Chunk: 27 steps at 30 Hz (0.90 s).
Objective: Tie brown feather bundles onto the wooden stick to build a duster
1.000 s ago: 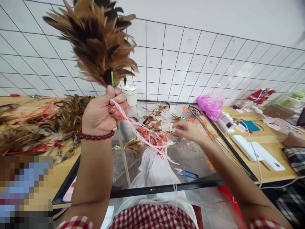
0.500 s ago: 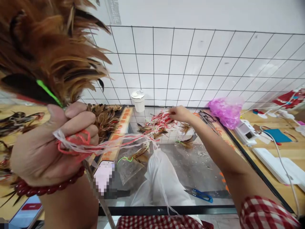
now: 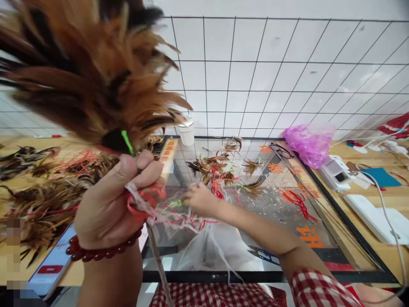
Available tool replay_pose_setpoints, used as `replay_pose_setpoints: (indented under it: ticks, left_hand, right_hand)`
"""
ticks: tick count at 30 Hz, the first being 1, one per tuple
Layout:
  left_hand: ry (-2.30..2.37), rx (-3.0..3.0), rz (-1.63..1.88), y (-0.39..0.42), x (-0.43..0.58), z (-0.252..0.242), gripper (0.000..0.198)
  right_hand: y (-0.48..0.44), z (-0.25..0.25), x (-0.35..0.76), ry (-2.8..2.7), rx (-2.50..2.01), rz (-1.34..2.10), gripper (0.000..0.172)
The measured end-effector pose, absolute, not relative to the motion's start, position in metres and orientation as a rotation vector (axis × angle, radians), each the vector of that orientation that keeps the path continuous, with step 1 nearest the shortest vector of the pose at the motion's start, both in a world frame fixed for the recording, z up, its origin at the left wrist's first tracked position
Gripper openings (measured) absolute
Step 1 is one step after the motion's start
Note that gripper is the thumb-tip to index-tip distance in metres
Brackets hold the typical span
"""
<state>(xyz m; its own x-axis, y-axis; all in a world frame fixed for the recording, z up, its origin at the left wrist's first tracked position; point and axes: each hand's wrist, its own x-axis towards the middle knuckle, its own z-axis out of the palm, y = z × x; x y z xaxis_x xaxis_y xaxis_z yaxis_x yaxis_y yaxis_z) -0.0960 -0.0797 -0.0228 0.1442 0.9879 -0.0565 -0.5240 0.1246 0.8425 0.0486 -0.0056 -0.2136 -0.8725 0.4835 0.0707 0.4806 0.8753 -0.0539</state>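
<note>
My left hand (image 3: 115, 204) is raised and closed round the base of a big brown and black feather duster (image 3: 92, 72), with red and pale strings (image 3: 143, 204) looped over its fingers. A thin stick hangs down from that fist. My right hand (image 3: 201, 199) is lower, over the glass table (image 3: 275, 213), fingers pinched on the loose ends of the red and pale strings that run from the left hand. Small feather bundles (image 3: 220, 164) tied with red and green string lie just beyond it.
Loose feathers and red string cover the wooden table at left (image 3: 38, 187), where a phone (image 3: 51, 266) lies. A white cup (image 3: 186, 130), glasses (image 3: 278, 150), a pink bag (image 3: 306, 140), blue scissors (image 3: 266, 256) and white devices (image 3: 377, 217) are around. A wire grid stands behind.
My right hand has drawn back from the far feather pile toward my left hand, pulling the strings with it. The duster has shifted slightly right and up.
</note>
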Motion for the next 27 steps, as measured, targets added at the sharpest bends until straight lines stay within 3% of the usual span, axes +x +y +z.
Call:
replay_pose_setpoints:
  ticks: [3, 5, 8, 12, 14, 16, 22, 24, 27]
  left_hand:
    - [0.692, 0.837, 1.245, -0.075, -0.096, -0.032, 0.024]
    - [0.663, 0.872, 1.293, -0.067, -0.092, -0.038, 0.024]
    - [0.616, 0.921, 1.356, -0.048, -0.074, -0.041, 0.022]
    - [0.612, 0.985, 1.277, -0.022, -0.046, -0.034, 0.024]
    - [0.659, 1.042, 1.228, -0.011, -0.042, -0.029, 0.025]
    - [0.713, 1.098, 1.199, -0.004, -0.048, -0.027, 0.024]
    - [0.945, 1.079, 1.260, 0.010, -0.064, -0.047, 0.020]
    - [0.976, 1.071, 1.241, 0.015, -0.058, -0.061, 0.021]
    - [0.952, 1.129, 1.183, 0.022, -0.041, -0.080, 0.026]
  right_hand:
    - [0.026, -0.194, 0.104, -2.732, -1.314, 0.018, 0.028]
    - [0.033, -0.171, 0.139, -2.473, -1.449, 0.132, 0.030]
    - [0.016, -0.152, 0.156, -2.154, -1.236, 0.638, 0.032]
    - [-0.016, -0.152, 0.133, -1.978, -0.623, 1.525, 0.062]
    - [-0.020, -0.147, 0.139, -2.048, -0.488, 1.684, 0.048]
    - [-0.016, -0.136, 0.168, -2.094, -0.631, 1.543, 0.027]
    - [0.002, -0.112, 0.284, -1.894, -1.759, 0.378, 0.018]
    - [-0.003, -0.112, 0.284, -1.905, -1.918, 0.049, 0.018]
    - [-0.014, -0.117, 0.240, -1.938, -1.605, 0.335, 0.024]
